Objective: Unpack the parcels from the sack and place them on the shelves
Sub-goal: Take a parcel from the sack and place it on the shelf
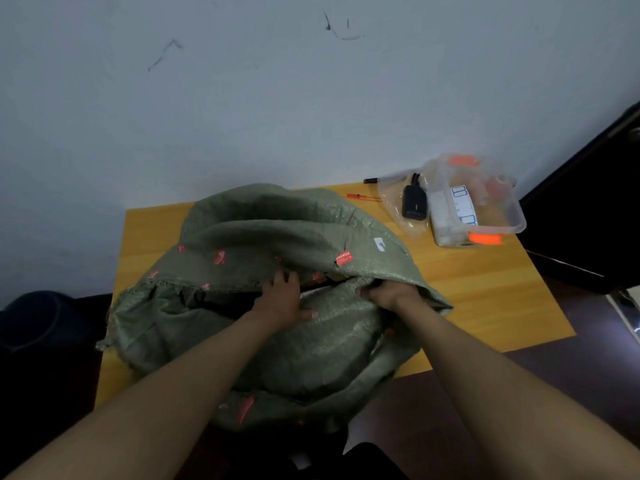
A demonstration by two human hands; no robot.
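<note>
Parcel-sorting back room: scuffed wall, wooden table, woven sack.

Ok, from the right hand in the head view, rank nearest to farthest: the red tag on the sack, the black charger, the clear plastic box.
From the right hand:
1. Red tag, just above-left, on the sack.
2. Black charger, farther back on the table, in a clear bag.
3. Clear plastic box, right of the charger, farthest.

The sack's contents are hidden inside its dark opening; right hand's fingertips are buried under the sack's folded rim; labels are blurred beyond reading.
</note>
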